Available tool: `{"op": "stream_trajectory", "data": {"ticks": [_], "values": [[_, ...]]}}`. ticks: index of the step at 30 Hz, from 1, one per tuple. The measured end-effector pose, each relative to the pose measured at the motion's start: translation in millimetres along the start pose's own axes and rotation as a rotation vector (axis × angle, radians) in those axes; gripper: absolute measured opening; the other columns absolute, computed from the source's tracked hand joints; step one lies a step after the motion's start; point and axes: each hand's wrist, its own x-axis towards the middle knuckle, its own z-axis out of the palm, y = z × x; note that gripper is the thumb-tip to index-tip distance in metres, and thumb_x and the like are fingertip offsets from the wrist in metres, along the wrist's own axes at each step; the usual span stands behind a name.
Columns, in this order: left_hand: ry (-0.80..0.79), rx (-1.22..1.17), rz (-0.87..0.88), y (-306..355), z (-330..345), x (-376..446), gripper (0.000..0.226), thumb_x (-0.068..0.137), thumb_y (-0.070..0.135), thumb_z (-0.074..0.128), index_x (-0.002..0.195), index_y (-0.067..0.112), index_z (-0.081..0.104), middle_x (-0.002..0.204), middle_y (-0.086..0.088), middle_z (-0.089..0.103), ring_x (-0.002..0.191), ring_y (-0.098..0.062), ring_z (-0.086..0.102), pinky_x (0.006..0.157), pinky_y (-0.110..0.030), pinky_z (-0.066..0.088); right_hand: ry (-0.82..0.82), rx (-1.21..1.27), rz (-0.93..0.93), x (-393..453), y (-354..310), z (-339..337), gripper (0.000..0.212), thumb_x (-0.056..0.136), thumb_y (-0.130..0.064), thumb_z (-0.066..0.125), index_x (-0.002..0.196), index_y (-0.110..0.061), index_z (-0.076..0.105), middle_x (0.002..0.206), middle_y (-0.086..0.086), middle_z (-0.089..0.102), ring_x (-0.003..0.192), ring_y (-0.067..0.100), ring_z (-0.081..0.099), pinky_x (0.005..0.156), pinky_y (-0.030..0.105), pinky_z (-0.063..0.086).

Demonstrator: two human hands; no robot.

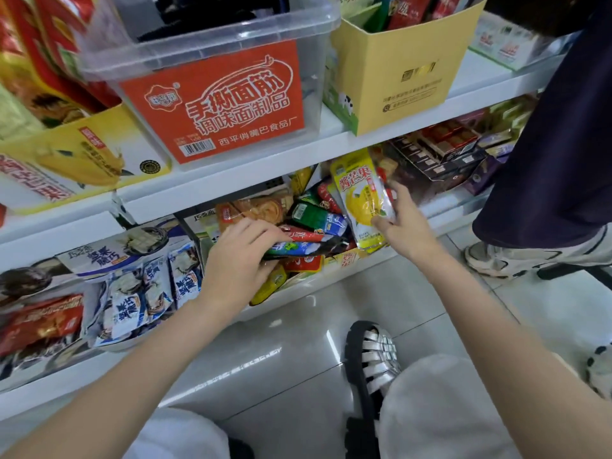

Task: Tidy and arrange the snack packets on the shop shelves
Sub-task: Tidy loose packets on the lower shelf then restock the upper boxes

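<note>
You're looking at a bright, evenly lit, wide-angle view.
Overhead light is glaring in white streaks off the floor (265,352) tiles, and shadow is pooling under the upper shelf (231,180). Straight lines are bowing toward the edges, and your right hand (402,223) is smearing slightly with motion blur.

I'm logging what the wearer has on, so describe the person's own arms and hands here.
Both forearms are bare all the way into the frame: no sleeves show. The left hand and right hand wear no gloves, and no rings, watch or bracelet can be seen at either wrist. Fingernails look short and unpainted, though the picture is a little blurred there.
</note>
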Motion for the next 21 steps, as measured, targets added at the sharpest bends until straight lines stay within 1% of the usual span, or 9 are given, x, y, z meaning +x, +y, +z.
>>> {"op": "stream_trajectory", "data": {"ticks": [2,5,8,9,11,13,15,18,21], "values": [[0.012,-0.059,-0.087,-2,-6,-11,0.031,0.066,0.003,0.076,0.094,0.012,0.066,0.094,-0.003,0.066,0.09,-0.018,0.052,0.076,-0.031,0.041,0.038,-0.25,-0.042,6,-5,20,0.065,0.088,-0.012,0.059,0.142,-0.006,0.024,0.134,0.017,0.047,0.12,0.034,0.045,0.095,0.033,0.033],[0.072,-0.114,-0.169,0,-18,-17,0.021,0.073,0.005,0.073,0.093,0.01,0.066,0.091,-0.004,0.067,0.089,-0.015,0.054,0.078,-0.027,0.043,0.147,-0.641,0.001,12,-11,36,0.064,0.088,-0.024,0.058,0.14,-0.004,0.026,0.135,0.018,0.04,0.121,0.036,0.038,0.097,0.044,0.032],[0.07,-0.137,-0.226,4,-32,-20,0.018,0.079,0.011,0.07,0.097,0.008,0.067,0.092,-0.001,0.066,0.088,-0.018,0.059,0.078,-0.028,0.048,0.307,-0.725,-0.071,0,-20,33,0.055,0.084,-0.019,0.061,0.133,-0.003,0.039,0.131,0.02,0.043,0.118,0.038,0.041,0.095,0.047,0.033],[0.074,-0.176,-0.279,6,-38,-21,0.018,0.081,0.014,0.068,0.099,0.009,0.066,0.092,0.002,0.065,0.087,-0.015,0.059,0.077,-0.024,0.046,0.337,-0.693,-0.163,-9,-25,31,0.051,0.083,-0.014,0.06,0.129,-0.002,0.043,0.128,0.021,0.045,0.116,0.039,0.042,0.093,0.047,0.035],[0.113,-0.358,-0.479,9,-48,-22,0.019,0.083,0.017,0.066,0.102,0.017,0.063,0.088,0.011,0.06,0.081,-0.005,0.056,0.068,-0.012,0.042,0.23,-0.457,-0.322,-29,-36,28,0.041,0.086,-0.011,0.058,0.124,-0.001,0.048,0.121,0.017,0.052,0.11,0.034,0.048,0.092,0.04,0.038],[0.129,-0.625,-0.664,10,-58,-24,0.021,0.082,0.015,0.068,0.099,0.022,0.058,0.084,0.018,0.06,0.077,0.006,0.056,0.061,-0.006,0.045,-0.074,-0.023,-0.242,-56,-63,27,0.034,0.089,-0.019,0.059,0.12,-0.006,0.053,0.111,0.006,0.059,0.103,0.02,0.056,0.091,0.032,0.044],[0.105,-0.783,-0.717,12,-69,-26,0.02,0.079,0.013,0.07,0.093,0.023,0.059,0.084,0.017,0.063,0.077,0.005,0.059,0.06,-0.006,0.049,-0.337,0.261,-0.109,-77,-92,31,0.035,0.086,-0.024,0.062,0.118,-0.012,0.054,0.108,0.001,0.062,0.098,0.014,0.06,0.087,0.029,0.05],[0.079,-0.902,-0.751,15,-91,-29,0.013,0.08,0.017,0.069,0.088,0.023,0.061,0.086,0.012,0.066,0.076,-0.001,0.062,0.06,-0.012,0.051,-0.466,0.302,-0.091,-90,-124,34,0.032,0.078,-0.017,0.071,0.105,-0.019,0.055,0.101,-0.004,0.063,0.091,0.01,0.062,0.078,0.02,0.051],[0.04,-0.959,-0.737,18,-113,-34,0.009,0.083,0.026,0.065,0.084,0.017,0.066,0.08,0.004,0.068,0.075,-0.009,0.061,0.067,-0.023,0.047,-0.372,0.193,-0.149,-98,-149,25,0.02,0.077,-0.011,0.073,0.091,-0.016,0.061,0.083,-0.007,0.064,0.076,0.006,0.061,0.067,0.014,0.05]]}}
